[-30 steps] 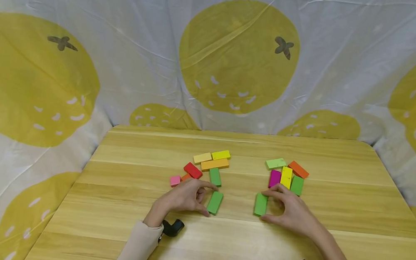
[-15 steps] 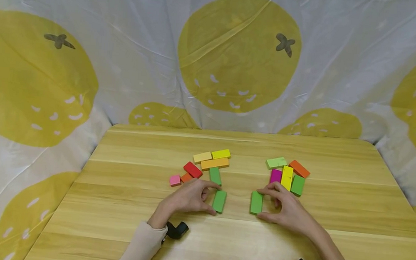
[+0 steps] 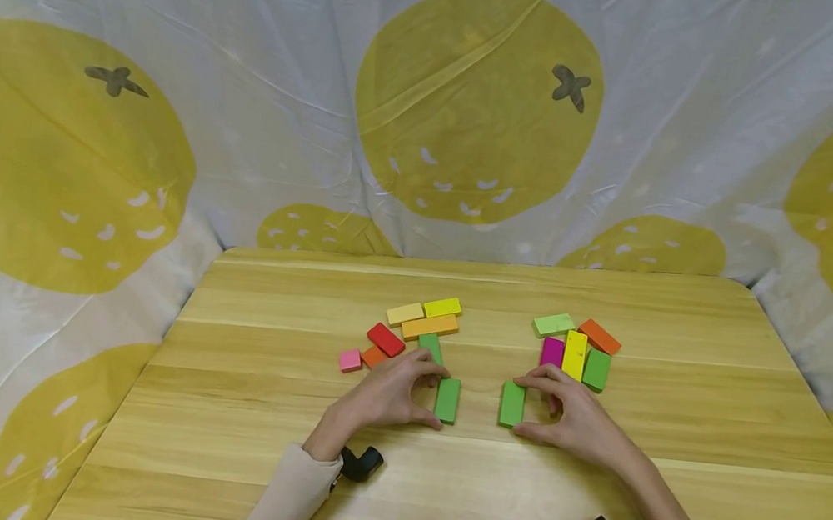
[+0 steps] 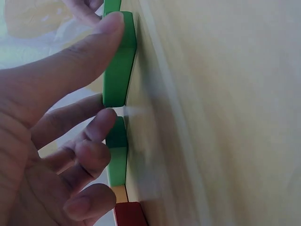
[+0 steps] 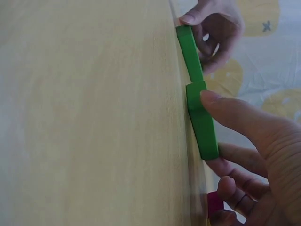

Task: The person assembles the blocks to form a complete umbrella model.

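As the left hand [image 3: 387, 391] pinches one green block [image 3: 449, 401], the right hand [image 3: 583, 420] pinches another green block [image 3: 511, 405] nearby

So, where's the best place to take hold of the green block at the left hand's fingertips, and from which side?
Probably pinch the green block by its two short ends, coming from its left. It lies flat with its length running near to far, so the left hand can likely span both ends, leaving uncovered the long side that faces the other green block.
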Demonstrator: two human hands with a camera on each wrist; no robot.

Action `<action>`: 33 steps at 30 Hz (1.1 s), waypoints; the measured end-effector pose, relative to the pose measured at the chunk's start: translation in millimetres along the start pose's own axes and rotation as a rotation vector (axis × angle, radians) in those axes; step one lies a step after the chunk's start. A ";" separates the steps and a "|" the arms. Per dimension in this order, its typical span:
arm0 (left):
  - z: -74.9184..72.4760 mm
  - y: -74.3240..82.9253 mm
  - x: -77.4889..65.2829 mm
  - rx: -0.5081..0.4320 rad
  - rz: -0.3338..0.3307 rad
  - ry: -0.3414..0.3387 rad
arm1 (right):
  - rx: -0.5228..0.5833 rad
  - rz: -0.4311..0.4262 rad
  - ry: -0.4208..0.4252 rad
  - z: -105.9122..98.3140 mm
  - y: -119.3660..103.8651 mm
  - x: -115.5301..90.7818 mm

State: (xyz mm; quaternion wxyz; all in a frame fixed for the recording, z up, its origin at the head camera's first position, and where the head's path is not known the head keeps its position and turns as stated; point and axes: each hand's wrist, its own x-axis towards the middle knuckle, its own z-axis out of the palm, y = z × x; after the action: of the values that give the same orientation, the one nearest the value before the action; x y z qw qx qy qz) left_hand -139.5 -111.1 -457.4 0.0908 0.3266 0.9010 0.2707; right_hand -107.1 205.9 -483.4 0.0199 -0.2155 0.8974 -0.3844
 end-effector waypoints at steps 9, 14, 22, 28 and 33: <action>2.9 -0.9 0.2 0.002 0.040 0.017 | -0.001 -0.005 -0.002 -0.5 1.2 -0.4; 2.7 -1.0 0.4 -0.011 0.041 0.012 | 0.002 -0.009 -0.002 -0.1 1.2 0.1; 3.4 -0.3 7.2 -0.061 0.013 0.038 | 0.014 -0.037 0.003 1.9 -2.2 2.3; 3.1 3.1 21.9 -0.087 -0.014 0.077 | 0.069 -0.078 -0.012 5.5 -8.3 3.0; 4.0 3.8 36.6 -0.087 -0.006 0.076 | 0.095 -0.082 -0.045 9.1 -14.5 4.5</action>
State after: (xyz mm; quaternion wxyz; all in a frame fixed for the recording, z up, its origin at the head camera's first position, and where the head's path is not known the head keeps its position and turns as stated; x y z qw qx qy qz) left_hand -164.4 -83.6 -458.2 0.0714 0.3092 0.8921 0.3217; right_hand -104.0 189.0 -479.1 0.0345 -0.2594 0.8680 -0.4221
